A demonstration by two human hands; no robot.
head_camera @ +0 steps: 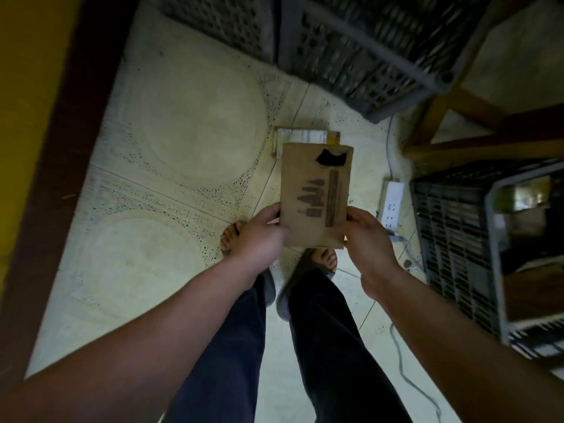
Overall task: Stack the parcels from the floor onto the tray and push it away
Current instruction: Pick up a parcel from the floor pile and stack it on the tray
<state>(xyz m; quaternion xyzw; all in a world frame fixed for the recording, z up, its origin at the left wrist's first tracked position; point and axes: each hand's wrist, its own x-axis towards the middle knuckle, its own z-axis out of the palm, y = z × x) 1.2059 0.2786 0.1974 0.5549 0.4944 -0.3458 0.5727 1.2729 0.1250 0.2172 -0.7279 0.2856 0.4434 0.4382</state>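
**A:** Where is the parcel?

**B:** The flat brown paper parcel with dark print (316, 193) is held off the pale patterned tile floor (183, 132), above the person's feet. The left hand (259, 236) is clamped on its lower left edge. The right hand (370, 239) pinches the lower right edge, with the thumb on the front face.

**A:** Anything else on the floor?

**B:** A second parcel, a flat pale one with white labels (302, 136), lies on the tiles just beyond the held one, which partly hides it.

**A:** What crowds the space?

**B:** Two dark grey perforated plastic crates (351, 50) stand ahead, close to the lying parcel. At the right there is a black slatted plastic grid with a grey metal frame (451, 239). Between it and the feet lie a white power strip (392, 206) and a grey cable (403, 355) that trails over the tiles. Brown wooden beams (476, 141) cross the far right corner. A dark brown wooden strip (61, 148) borders the floor on the left.
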